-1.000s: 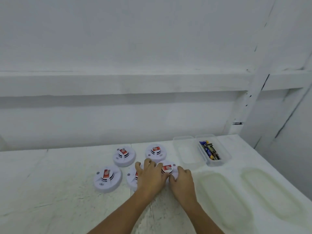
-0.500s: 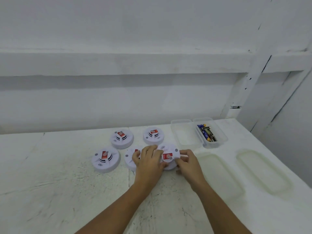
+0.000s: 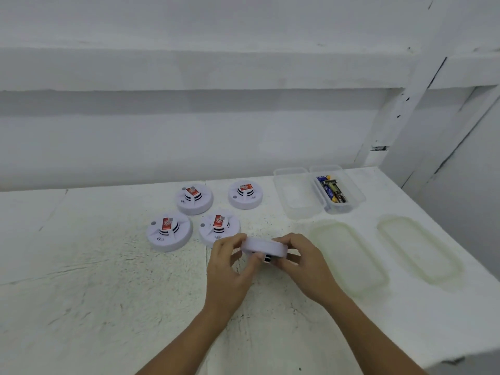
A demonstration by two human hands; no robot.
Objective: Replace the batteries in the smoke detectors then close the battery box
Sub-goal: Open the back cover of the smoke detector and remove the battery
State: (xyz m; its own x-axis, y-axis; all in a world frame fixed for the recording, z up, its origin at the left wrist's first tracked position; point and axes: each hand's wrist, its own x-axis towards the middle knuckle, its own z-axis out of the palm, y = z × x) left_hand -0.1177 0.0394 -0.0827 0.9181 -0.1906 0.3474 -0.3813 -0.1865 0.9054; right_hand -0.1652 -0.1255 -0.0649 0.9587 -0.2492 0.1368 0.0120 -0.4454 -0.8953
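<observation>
Light was soft, even and cool, casting everything bluish-white, without glare. A broad grey shadow ran under the wall ledge across the upper frame; the table carried only faint shadows. The left hand, right hand and the smoke detector they held looked motion-blurred. Straight lines bowed at the right edge.

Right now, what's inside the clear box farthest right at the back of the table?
A loose pile of batteries lies in that box, with blue and dark wrappers showing. Any beneath the top ones are covered, so the count is unclear.
</observation>
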